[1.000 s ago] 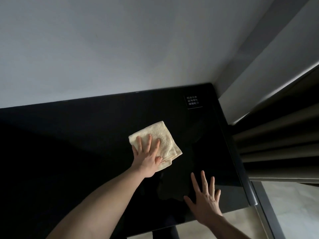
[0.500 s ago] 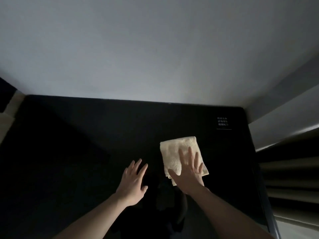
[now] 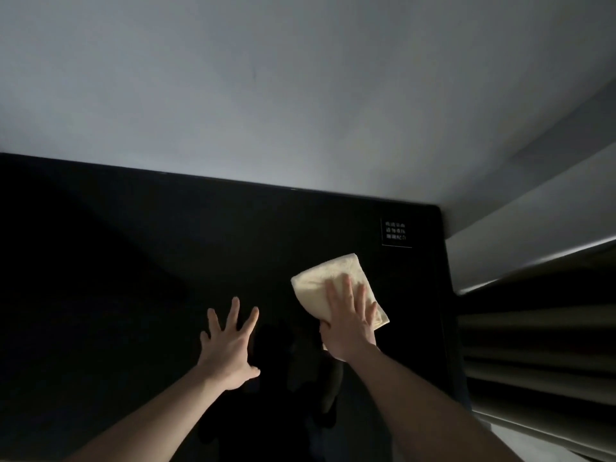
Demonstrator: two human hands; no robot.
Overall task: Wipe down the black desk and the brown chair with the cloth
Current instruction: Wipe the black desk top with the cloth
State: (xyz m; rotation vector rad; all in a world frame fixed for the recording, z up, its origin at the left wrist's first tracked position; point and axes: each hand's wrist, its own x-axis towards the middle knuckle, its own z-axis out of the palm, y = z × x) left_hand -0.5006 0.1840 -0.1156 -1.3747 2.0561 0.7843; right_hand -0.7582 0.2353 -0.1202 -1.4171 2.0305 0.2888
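Observation:
The black glossy desk [image 3: 133, 261] fills the lower half of the head view. A folded cream cloth [image 3: 321, 276] lies on its right part. My right hand [image 3: 348, 323] presses flat on the cloth, fingers straight, covering its near half. My left hand [image 3: 230, 348] rests on the bare desk top to the left of the cloth, fingers spread and holding nothing. The brown chair is out of view.
A small printed label [image 3: 395, 232] sits at the desk's far right corner. The grey wall [image 3: 300, 95] runs along the desk's back edge. Dark pleated curtains [image 3: 540, 345] hang just past the desk's right edge.
The cloth went from under my left hand to under my right hand. My left hand now lies bare on the desk. The cloth has since slid slightly toward the right.

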